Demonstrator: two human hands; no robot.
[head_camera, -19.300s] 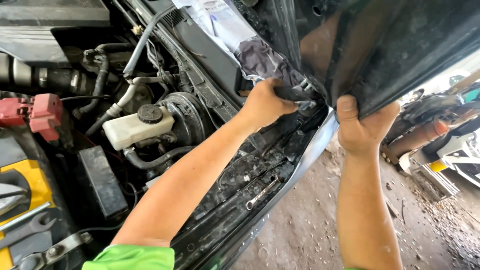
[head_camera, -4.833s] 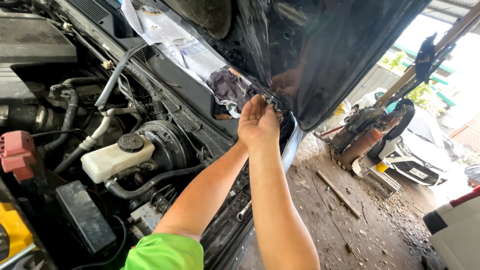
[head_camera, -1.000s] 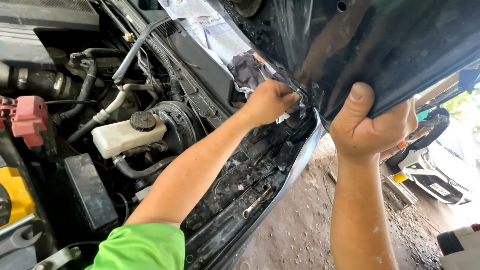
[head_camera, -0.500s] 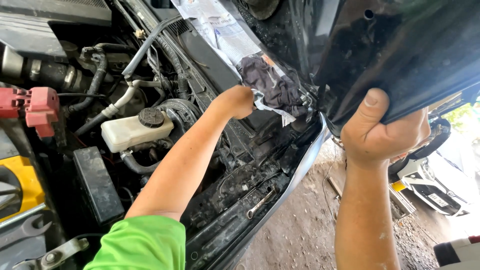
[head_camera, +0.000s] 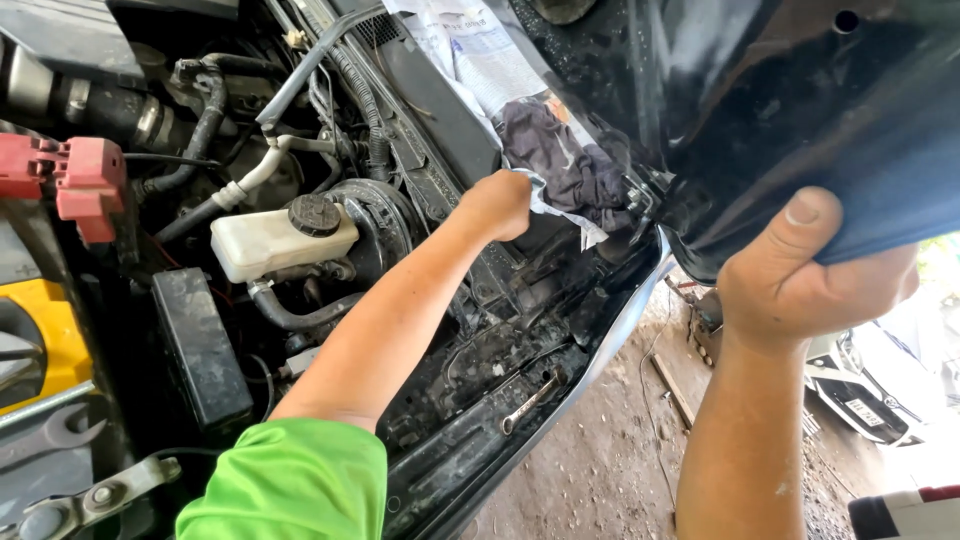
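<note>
A: What has each hand got?

B: The right hand (head_camera: 815, 275) is clamped on the lower edge of the raised black panel (head_camera: 800, 110), thumb on the near face, fingers wrapped behind it. The left hand (head_camera: 497, 203) is closed into a fist on the corner of a sheet of paper (head_camera: 470, 50); how tight that grip is, I cannot tell.

A: And around the left grip?

B: Just to its right a dark rag (head_camera: 565, 160) lies on the paper, under the panel. Left of it sits a white fluid reservoir (head_camera: 280, 240) with a black cap. Below, a wrench (head_camera: 527, 402) rests on the engine bay's front rail.
</note>
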